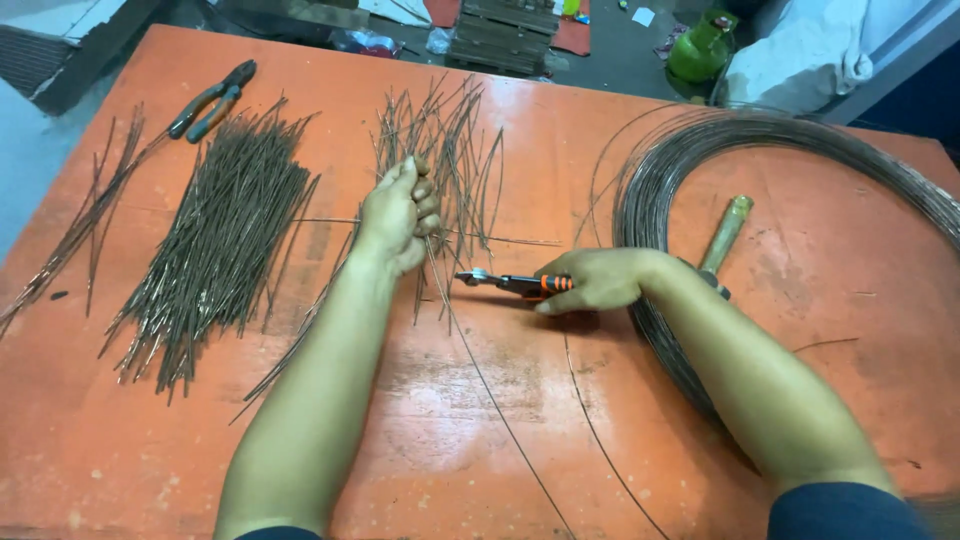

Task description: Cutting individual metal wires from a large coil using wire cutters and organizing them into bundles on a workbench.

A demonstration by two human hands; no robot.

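Orange-red painted tabletop (480,420), scuffed and worn, fills the view from above. The left hand (398,215) is closed in a fist around a bunch of cut wire lengths (450,150), which fan out upward and away from the person, with a few ends sticking down below the fist. The right hand (592,280) grips a pair of wire cutters (510,282) with orange and black handles; the metal nose points left, close to the lower ends of the held wires. Whether the cutter's blades are touching a wire cannot be told.

Left of the held bunch lies a thick pile of cut wires (220,240) spread on the table, and further left a thinner scatter of wires (85,220). A pair of pliers (212,98) with dark handles rests near the far left corner. On the right sits a large coil of wire (760,150), the right forearm lying across it. A wooden tool handle (726,232) lies inside the coil. A green bottle (700,48) stands beyond the table.
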